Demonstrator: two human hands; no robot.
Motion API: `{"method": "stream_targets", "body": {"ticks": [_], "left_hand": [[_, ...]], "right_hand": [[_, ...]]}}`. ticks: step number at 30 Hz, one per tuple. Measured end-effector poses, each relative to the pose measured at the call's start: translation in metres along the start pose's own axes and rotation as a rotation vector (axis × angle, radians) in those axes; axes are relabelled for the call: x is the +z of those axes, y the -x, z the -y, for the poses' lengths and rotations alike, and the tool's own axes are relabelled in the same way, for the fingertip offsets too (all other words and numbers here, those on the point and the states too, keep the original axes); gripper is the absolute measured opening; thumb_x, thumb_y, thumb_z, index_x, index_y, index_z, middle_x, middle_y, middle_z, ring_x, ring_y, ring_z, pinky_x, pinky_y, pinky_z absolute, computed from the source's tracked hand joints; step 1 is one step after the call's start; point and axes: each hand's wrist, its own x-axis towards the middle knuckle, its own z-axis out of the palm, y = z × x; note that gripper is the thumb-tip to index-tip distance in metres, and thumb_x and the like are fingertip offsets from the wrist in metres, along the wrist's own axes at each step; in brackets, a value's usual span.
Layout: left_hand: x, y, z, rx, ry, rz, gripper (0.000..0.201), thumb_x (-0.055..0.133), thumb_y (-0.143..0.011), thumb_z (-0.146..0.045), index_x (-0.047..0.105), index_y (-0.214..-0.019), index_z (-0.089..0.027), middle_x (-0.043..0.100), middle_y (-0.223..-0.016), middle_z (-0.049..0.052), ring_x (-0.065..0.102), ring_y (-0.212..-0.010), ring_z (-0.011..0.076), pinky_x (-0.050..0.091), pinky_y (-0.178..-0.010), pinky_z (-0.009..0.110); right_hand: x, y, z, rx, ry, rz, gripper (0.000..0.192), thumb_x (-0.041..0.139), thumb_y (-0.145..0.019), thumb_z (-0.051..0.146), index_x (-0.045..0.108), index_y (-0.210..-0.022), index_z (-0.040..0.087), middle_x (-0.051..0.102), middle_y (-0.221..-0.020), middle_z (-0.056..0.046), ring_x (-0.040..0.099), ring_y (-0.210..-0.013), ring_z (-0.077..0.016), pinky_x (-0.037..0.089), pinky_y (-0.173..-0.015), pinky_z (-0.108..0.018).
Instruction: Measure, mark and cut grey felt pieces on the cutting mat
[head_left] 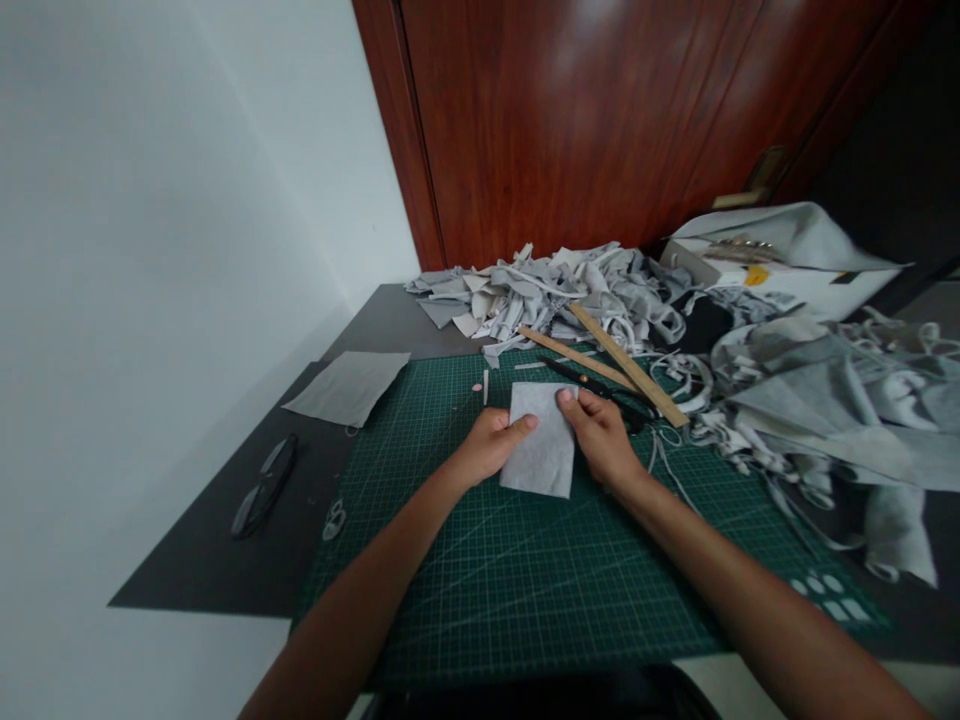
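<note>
A rectangular piece of grey fabric (541,450) is held up over the green cutting mat (465,570). My left hand (495,440) pinches its left edge, thumb lying on the front face and the other fingers hidden behind. At the upper right corner my right hand (602,435) closes on the same piece, its thumb pressed near the top edge. Just beyond the fabric lie black scissors (581,378), partly covered by two wooden rulers (630,360). A thin pale strip (486,387) and a small pink piece (477,387) rest on the mat behind my left hand.
Grey fabric scraps (555,285) are heaped along the back. More cloth (840,390) piles up at right, near a white box (810,280). At left are a flat grey sheet (349,385) and eyeglasses (264,487). A wooden door (585,130) stands behind the table.
</note>
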Motion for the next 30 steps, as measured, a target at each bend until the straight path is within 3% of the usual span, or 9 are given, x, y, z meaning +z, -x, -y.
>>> {"method": "stream_targets", "body": {"ticks": [5, 14, 20, 25, 30], "left_hand": [[0.003, 0.000, -0.003, -0.005, 0.037, 0.039, 0.067, 0.082, -0.072, -0.077, 0.080, -0.092, -0.012, 0.078, -0.085, 0.011, 0.069, -0.072, 0.0215, 0.052, -0.067, 0.031], [0.008, 0.002, 0.008, 0.028, -0.042, -0.010, 0.062, 0.083, -0.073, -0.071, 0.080, -0.091, -0.012, 0.079, -0.085, 0.009, 0.071, -0.074, 0.0226, 0.054, -0.070, 0.032], [0.012, 0.002, 0.004, 0.095, -0.030, -0.124, 0.062, 0.078, -0.077, -0.074, 0.078, -0.087, -0.012, 0.077, -0.083, 0.009, 0.069, -0.072, 0.0210, 0.054, -0.066, 0.030], [0.009, -0.001, 0.003, 0.139, -0.031, -0.214, 0.066, 0.075, -0.076, -0.077, 0.077, -0.087, -0.012, 0.077, -0.082, 0.008, 0.069, -0.071, 0.0212, 0.053, -0.065, 0.030], [0.015, 0.001, 0.003, 0.156, -0.042, -0.234, 0.063, 0.075, -0.077, -0.076, 0.078, -0.088, -0.014, 0.076, -0.080, 0.007, 0.068, -0.070, 0.0201, 0.053, -0.065, 0.029]], "right_hand": [[-0.001, 0.001, 0.002, -0.234, 0.214, -0.067, 0.054, 0.060, -0.095, 0.068, 0.053, -0.065, 0.023, 0.043, -0.061, 0.003, 0.040, -0.059, -0.0147, 0.032, -0.053, -0.029], [-0.009, -0.005, -0.003, -0.258, 0.367, -0.085, 0.050, 0.052, -0.100, 0.063, 0.051, -0.070, 0.024, 0.046, -0.061, 0.004, 0.043, -0.059, -0.0163, 0.035, -0.056, -0.030], [-0.006, 0.000, -0.005, -0.315, 0.428, -0.109, 0.038, 0.050, -0.104, 0.056, 0.066, -0.096, 0.022, 0.064, -0.075, -0.001, 0.055, -0.067, -0.0199, 0.042, -0.062, -0.032], [-0.002, 0.000, -0.012, -0.274, 0.430, -0.038, 0.044, 0.052, -0.102, 0.059, 0.056, -0.076, 0.024, 0.053, -0.062, 0.003, 0.051, -0.059, -0.0176, 0.038, -0.057, -0.030], [-0.002, 0.002, -0.016, -0.386, 0.550, -0.075, 0.036, 0.047, -0.106, 0.054, 0.056, -0.085, 0.025, 0.058, -0.065, 0.001, 0.054, -0.058, -0.0188, 0.038, -0.057, -0.030]]}}
